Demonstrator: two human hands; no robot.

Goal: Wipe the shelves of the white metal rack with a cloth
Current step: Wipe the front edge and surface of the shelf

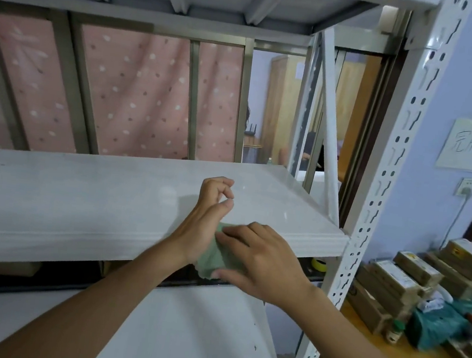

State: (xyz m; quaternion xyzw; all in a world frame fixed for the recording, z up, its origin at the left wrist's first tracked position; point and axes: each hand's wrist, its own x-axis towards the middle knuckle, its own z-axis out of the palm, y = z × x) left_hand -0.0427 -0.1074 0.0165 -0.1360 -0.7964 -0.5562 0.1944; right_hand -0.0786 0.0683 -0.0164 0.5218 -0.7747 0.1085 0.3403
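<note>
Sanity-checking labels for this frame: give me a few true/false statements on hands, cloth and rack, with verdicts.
1. The cloth is green. True.
2. The right hand lies on the cloth at the front edge of the shelf. True.
3. The left hand is flat, palm down, on the shelf. False: its fingers are curled and raised above the shelf, with the cloth by its wrist.
4. Boxes are stacked on the shelf being wiped. False: the stacked boxes stand to the right of the rack, outside the perforated post.
5. A pink dotted curtain hangs behind the rack. True.
</note>
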